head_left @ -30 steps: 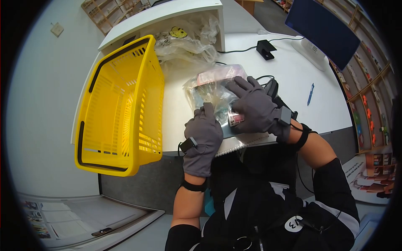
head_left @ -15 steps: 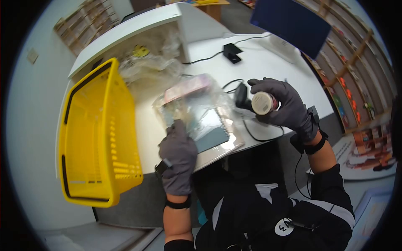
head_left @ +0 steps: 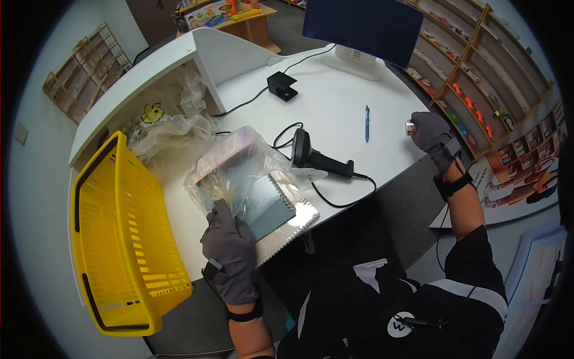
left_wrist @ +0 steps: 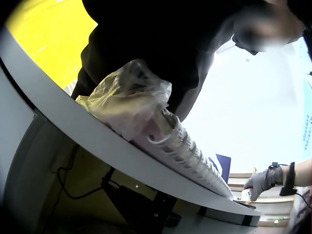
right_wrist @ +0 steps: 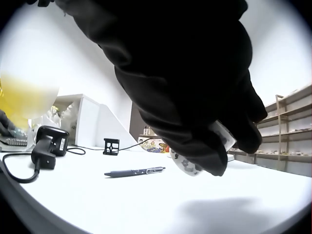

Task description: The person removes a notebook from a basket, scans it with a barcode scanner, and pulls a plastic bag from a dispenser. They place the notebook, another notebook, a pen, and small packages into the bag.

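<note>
My left gloved hand pinches the near edge of a clear plastic bag on the counter. Inside the bag, a pink box shows through the film. A grey-blue spiral notebook lies partly under the film, on top of a larger shiny spiral notebook. Far off to the right, my right gloved hand grips a small round tub above the counter's right end. The right wrist view shows the fingers wrapped around this tub, hiding most of it.
A yellow basket stands at the left. Between the hands lie a black barcode scanner with its cable and a blue pen. Farther back are a black stand, a monitor and crumpled plastic bags.
My right hand has lifted the tub off the bag and carried it to the right, past the scanner and pen. The left hand stays at the bag. The head view has swung right.
</note>
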Demonstrator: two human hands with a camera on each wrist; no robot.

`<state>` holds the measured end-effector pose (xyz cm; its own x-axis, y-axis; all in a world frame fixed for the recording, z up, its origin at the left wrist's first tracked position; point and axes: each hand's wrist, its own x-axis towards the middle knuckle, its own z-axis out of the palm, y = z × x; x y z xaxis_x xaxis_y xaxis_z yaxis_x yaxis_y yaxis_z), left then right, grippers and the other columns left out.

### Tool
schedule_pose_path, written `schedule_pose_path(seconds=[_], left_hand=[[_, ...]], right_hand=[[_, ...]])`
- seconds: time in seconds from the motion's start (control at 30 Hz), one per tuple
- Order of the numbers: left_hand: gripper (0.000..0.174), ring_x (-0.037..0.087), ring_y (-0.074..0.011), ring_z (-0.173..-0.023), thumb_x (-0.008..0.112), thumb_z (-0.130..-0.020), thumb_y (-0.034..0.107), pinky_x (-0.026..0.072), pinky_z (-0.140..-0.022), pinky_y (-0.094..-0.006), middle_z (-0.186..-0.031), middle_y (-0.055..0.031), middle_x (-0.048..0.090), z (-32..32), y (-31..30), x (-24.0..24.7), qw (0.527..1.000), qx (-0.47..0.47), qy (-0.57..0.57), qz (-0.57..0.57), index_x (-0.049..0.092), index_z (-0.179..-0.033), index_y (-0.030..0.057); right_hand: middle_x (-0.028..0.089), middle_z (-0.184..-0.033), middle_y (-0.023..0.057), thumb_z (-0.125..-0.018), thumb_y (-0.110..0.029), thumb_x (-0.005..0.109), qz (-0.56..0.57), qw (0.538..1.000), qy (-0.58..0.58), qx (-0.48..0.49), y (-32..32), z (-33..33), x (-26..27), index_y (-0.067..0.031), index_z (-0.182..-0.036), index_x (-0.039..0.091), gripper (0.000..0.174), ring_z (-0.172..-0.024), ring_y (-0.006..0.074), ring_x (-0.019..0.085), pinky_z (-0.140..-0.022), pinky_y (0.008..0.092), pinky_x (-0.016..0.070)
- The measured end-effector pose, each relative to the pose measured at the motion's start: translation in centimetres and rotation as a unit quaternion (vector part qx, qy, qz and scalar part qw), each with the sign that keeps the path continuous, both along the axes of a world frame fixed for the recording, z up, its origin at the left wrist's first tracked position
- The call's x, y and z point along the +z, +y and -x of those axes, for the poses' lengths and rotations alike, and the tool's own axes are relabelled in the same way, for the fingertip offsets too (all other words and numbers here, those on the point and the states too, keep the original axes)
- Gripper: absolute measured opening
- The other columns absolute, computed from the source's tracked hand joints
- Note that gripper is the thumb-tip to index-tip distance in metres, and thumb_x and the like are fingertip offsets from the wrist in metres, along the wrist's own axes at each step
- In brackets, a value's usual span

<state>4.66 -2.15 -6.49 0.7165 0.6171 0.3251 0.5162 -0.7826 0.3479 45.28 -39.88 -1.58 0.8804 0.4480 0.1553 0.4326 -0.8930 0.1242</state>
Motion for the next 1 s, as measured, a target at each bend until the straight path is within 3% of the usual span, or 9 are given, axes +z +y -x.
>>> schedule_pose_path(seconds=[0.07, 0.1, 0.2, 0.33, 0.5, 0.73, 1.0], left_hand=[[0.049, 0.079, -0.0472, -0.096, 0.068, -0.099, 0.009, 0.0638, -0.082, -0.055, -0.115, -0.0294, 0.08, 0.0, -0.1, 0.0, 1.0, -0.008, -0.005, -0.002, 0.063, -0.147, -0.0005], [0.049, 0.079, -0.0473, -0.096, 0.068, -0.099, 0.009, 0.0638, -0.082, -0.0549, -0.114, -0.0292, 0.08, 0.1, -0.1, -0.1, 1.0, -0.011, -0.011, -0.005, 0.062, -0.147, -0.0004], [0.05, 0.08, -0.048, -0.093, 0.068, -0.1, 0.011, 0.0642, -0.08, -0.0555, -0.111, -0.0296, 0.081, 0.1, -0.1, 0.2, 1.0, -0.014, -0.026, -0.01, 0.064, -0.149, -0.0003], [0.053, 0.08, -0.0496, -0.088, 0.069, -0.103, 0.014, 0.0648, -0.078, -0.0572, -0.106, -0.031, 0.081, 0.2, 0.0, 0.0, 0.999, -0.013, -0.034, -0.017, 0.066, -0.154, 0.0], [0.053, 0.08, -0.0499, -0.089, 0.069, -0.103, 0.014, 0.0647, -0.077, -0.0578, -0.112, -0.0324, 0.08, 0.1, 0.0, 0.4, 1.0, -0.007, -0.018, -0.017, 0.065, -0.154, -0.0001], [0.055, 0.08, -0.0501, -0.09, 0.069, -0.103, 0.014, 0.0652, -0.079, -0.0573, -0.121, -0.0329, 0.079, 0.3, 0.4, -0.3, 1.0, -0.018, -0.014, -0.017, 0.062, -0.155, 0.0001], [0.056, 0.08, -0.0501, -0.092, 0.07, -0.102, 0.014, 0.0655, -0.08, -0.0567, -0.124, -0.0329, 0.079, 0.3, 0.0, 0.5, 1.0, -0.01, 0.002, -0.008, 0.062, -0.155, 0.0001]], right_hand=[[0.085, -0.104, 0.0141, -0.092, -0.019, 0.081, 0.119, 0.992, -0.036, 0.027, -0.1, -1.5, -0.5, -0.0109, -0.114, 0.086, 0.024, -0.094, 0.0373, 0.082, -0.082, 0.0503, 0.0628], [0.085, -0.104, 0.0141, -0.092, -0.019, 0.081, 0.116, 0.992, -0.04, 0.026, 0.3, -2.1, -0.9, -0.0109, -0.114, 0.086, 0.024, -0.094, 0.0373, 0.082, -0.082, 0.0503, 0.0628], [0.085, -0.099, 0.0091, -0.095, -0.02, 0.079, 0.26, 0.965, -0.004, -0.015, 2.4, -4.3, -2.6, -0.0148, -0.106, 0.088, 0.014, -0.09, 0.0328, 0.082, -0.075, 0.0516, 0.0596], [0.086, -0.098, 0.0029, -0.099, -0.021, 0.077, 0.37, 0.927, -0.052, -0.025, 2.9, -6.8, -8.1, -0.0189, -0.102, 0.089, 0.013, -0.091, 0.027, 0.083, -0.073, 0.051, 0.0563], [0.085, -0.098, 0.0001, -0.1, -0.022, 0.076, 0.397, 0.915, -0.06, -0.047, 3.3, -8.7, -11.1, -0.0205, -0.105, 0.09, 0.015, -0.093, 0.0254, 0.082, -0.077, 0.0521, 0.0544], [0.087, -0.11, 0.0051, -0.102, -0.022, 0.073, 0.467, 0.876, -0.122, -0.012, 4.4, -7.5, -12.3, -0.0193, -0.117, 0.09, 0.023, -0.105, 0.031, 0.082, -0.087, 0.0623, 0.0571], [0.087, -0.118, 0.0084, -0.102, -0.024, 0.073, 0.464, 0.879, -0.106, -0.014, 4.6, -7.5, -12.7, -0.0176, -0.123, 0.089, 0.027, -0.111, 0.0334, 0.082, -0.095, 0.0696, 0.0572]])
